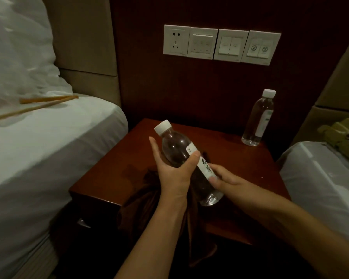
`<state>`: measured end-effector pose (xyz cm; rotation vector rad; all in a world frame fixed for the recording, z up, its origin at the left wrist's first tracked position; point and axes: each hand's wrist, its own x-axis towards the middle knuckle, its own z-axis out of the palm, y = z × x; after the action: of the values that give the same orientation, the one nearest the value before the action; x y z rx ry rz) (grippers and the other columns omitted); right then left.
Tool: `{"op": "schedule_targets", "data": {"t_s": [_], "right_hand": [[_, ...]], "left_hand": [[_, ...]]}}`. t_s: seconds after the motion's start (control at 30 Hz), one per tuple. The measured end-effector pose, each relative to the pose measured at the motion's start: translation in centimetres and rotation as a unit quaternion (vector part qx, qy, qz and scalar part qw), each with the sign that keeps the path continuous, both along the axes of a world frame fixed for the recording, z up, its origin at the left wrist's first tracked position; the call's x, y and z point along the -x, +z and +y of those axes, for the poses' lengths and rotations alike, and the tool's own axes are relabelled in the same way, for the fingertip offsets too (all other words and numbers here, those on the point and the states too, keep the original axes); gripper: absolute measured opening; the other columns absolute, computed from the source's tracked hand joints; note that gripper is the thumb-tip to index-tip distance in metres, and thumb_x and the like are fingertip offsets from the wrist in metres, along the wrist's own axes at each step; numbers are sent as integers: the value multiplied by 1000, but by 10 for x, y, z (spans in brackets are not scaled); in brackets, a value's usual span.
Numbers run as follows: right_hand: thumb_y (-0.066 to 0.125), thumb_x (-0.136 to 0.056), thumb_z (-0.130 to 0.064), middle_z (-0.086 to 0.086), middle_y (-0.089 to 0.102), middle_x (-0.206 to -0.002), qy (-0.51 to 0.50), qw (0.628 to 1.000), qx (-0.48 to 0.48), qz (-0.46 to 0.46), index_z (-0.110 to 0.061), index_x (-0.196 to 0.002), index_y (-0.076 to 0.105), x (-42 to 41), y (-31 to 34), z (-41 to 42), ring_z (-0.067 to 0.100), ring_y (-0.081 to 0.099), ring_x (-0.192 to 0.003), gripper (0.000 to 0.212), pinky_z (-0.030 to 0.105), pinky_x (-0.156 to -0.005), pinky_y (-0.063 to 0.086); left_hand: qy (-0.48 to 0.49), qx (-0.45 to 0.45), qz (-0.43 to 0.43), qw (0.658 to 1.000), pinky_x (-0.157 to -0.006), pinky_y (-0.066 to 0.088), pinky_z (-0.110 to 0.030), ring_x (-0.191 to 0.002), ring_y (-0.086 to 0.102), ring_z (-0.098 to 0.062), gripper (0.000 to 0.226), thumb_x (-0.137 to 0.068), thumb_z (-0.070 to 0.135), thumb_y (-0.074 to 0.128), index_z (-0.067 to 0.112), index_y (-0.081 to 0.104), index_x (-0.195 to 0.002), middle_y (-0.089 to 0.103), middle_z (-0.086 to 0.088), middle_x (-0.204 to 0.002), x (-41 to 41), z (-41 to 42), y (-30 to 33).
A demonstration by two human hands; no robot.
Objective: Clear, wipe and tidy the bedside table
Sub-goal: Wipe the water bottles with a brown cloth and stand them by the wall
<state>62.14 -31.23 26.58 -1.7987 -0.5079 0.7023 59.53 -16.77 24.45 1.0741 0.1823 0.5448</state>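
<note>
A clear water bottle (177, 146) with a white cap and white label is held tilted above the dark wooden bedside table (240, 164). My left hand (171, 174) wraps around its middle. My right hand (226, 180) touches its lower part near the label. A dark brown cloth (141, 200) lies under my hands and hangs over the table's front edge. A second water bottle (258, 119) stands upright at the table's back right corner.
A bed with white sheets (48, 137) and a pillow is on the left, with thin tan sticks (48, 101) lying on it. Wall sockets and switches (220, 45) are above the table. Another white bed (320, 178) with green slippers (343, 135) is on the right.
</note>
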Motion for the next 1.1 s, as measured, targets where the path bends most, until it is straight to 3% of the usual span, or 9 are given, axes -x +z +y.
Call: {"op": "schedule_targets", "data": {"t_s": [0.2, 0.33, 0.47, 0.53, 0.67, 0.77, 0.83, 0.97, 1.1], "right_hand": [[80, -67, -29, -7, 57, -118, -103, 989, 28, -101, -31, -135, 42, 8, -2, 7, 12, 59, -106, 78, 33, -89, 53], [73, -76, -34, -9, 31, -119, -101, 805, 278, -514, -28, -144, 20, 24, -17, 15, 6, 34, -110, 87, 19, -88, 40], [70, -74, -49, -15, 39, -129, -13, 971, 140, -194, -39, -138, 27, 6, -7, 1, 6, 44, -118, 77, 31, -99, 44], [66, -73, -50, -14, 51, -132, 29, 996, 66, -54, -39, -136, 36, -1, 0, -6, 7, 54, -117, 70, 38, -101, 46], [78, -69, -35, -15, 55, -119, -48, 985, 64, -152, -36, -127, 45, 9, -2, 1, 4, 56, -106, 67, 27, -86, 50], [85, -59, -35, -1, 52, -107, -125, 735, 300, -595, -23, -128, 41, 19, -19, 7, 17, 52, -94, 82, 29, -70, 48], [86, -54, -38, 9, 53, -106, -119, 677, 300, -662, -16, -126, 41, 23, -29, 5, 25, 53, -91, 88, 33, -66, 49], [66, -77, -53, -20, 29, -123, -50, 928, 211, -303, -36, -143, 14, 21, -6, 3, 4, 36, -117, 86, 27, -94, 43], [61, -87, -31, -16, 57, -119, -3, 998, 51, -19, -35, -134, 41, 6, 15, -15, -1, 64, -96, 51, 16, -75, 54]], "left_hand": [[11, 21, 2, 1000, -67, 56, -19, -107, 58, -12, 109, -75, 0, 72, 42, 3, -148, 43, 5, -132, 0, -1, 1], [22, 21, -3, 1000, -67, 54, -12, -108, 58, -13, 112, -72, -2, 73, 43, 4, -148, 41, -2, -139, -1, 0, 0], [13, 12, 5, 1000, -65, 55, -13, -98, 60, -9, 108, -75, -3, 69, 42, 4, -148, 48, 7, -124, -1, 1, -1], [4, 16, 2, 1000, -70, 57, -18, -100, 62, -10, 108, -76, -3, 69, 42, 4, -148, 48, 6, -124, -1, 0, 0], [17, 45, 21, 999, -84, 52, -30, -120, 52, -22, 109, -75, 4, 72, 44, 2, -148, 34, -4, -147, -1, 5, 0], [31, 91, 39, 995, -85, 54, -35, -122, 51, -26, 111, -69, 20, 81, 50, 6, -146, 30, -6, -149, -3, 10, -1], [46, 112, 40, 992, -69, 58, -26, -111, 57, -23, 106, -73, 18, 78, 46, 7, -147, 35, -8, -145, -4, 11, -1], [56, 102, 41, 992, -67, 57, -29, -109, 60, -27, 104, -75, 14, 74, 45, 7, -148, 37, -11, -143, -7, 13, -3], [66, 92, 42, 993, -67, 56, -28, -104, 61, -23, 100, -78, 14, 71, 40, 6, -149, 42, -8, -139, -8, 13, -3]]}}
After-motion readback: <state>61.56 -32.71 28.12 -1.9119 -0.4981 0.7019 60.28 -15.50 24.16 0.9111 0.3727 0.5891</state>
